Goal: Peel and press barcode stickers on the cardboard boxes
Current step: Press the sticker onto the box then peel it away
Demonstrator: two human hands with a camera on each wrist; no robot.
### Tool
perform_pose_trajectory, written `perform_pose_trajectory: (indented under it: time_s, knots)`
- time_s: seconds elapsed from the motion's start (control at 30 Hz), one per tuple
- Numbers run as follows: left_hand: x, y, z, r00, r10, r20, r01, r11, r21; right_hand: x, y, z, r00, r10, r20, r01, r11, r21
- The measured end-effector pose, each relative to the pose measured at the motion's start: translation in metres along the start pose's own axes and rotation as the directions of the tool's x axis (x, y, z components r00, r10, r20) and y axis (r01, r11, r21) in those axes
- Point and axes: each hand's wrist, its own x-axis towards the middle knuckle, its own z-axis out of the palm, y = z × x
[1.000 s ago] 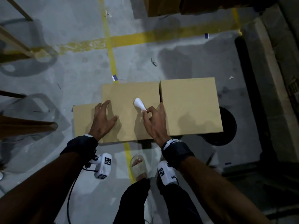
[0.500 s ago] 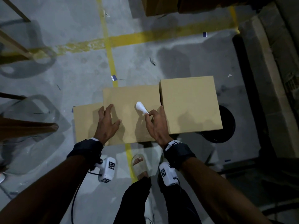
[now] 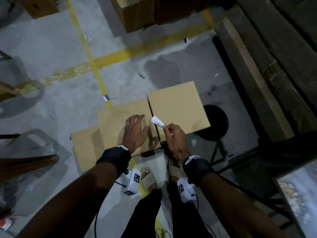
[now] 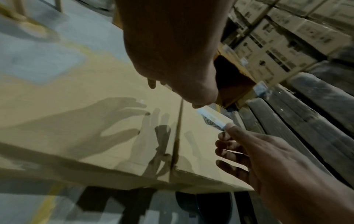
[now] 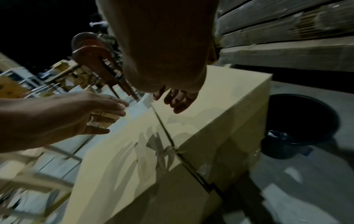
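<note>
You find nothing legible here. The stacked cartons (image 4: 283, 50) at the upper right of the left wrist view carry dark print, too blurred to read. The wrist cameras (image 3: 132, 182) bear square black-and-white marker patterns, not text.

The grey concrete floor (image 3: 42, 48) carries three cardboard boxes (image 3: 176, 107) side by side; a black bucket (image 3: 217, 122) stands just right of them.

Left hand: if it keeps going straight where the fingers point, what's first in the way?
Likely nothing solid: the left hand hovers open above the middle cardboard box, fingers aimed past its far edge at bare concrete floor. Height is unclear, so it might graze the box top.
</note>
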Motion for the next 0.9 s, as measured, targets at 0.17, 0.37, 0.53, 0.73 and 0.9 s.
perform_pose_trajectory:
  time_s: [0.17, 0.37, 0.53, 0.73, 0.9]
  knots:
    - [0.029, 0.070, 0.018, 0.977, 0.180, 0.116, -0.180, 0.984, -0.012, 0.000, 0.025, -0.060, 0.964, 0.188, -0.189, -0.163, 0.976, 0.143]
    - [0.071, 0.148, 0.042, 0.921, 0.321, 0.220, -0.327, 0.945, -0.009, 0.024, 0.061, -0.119, 0.836, 0.360, -0.415, -0.304, 0.932, 0.196]
    - [0.116, 0.195, 0.071, 0.863, 0.390, 0.321, -0.416, 0.909, 0.014, 0.067, 0.109, -0.144, 0.647, 0.567, -0.510, -0.407, 0.822, 0.398]
    - [0.173, 0.238, 0.113, 0.776, 0.502, 0.383, -0.547, 0.837, 0.011, 0.103, 0.204, -0.141, 0.446, 0.795, -0.412, -0.502, 0.603, 0.620]
    - [0.226, 0.264, 0.154, 0.710, 0.493, 0.503, -0.605, 0.793, 0.077, 0.122, 0.230, -0.142, 0.418, 0.838, -0.350, -0.475, 0.530, 0.703]
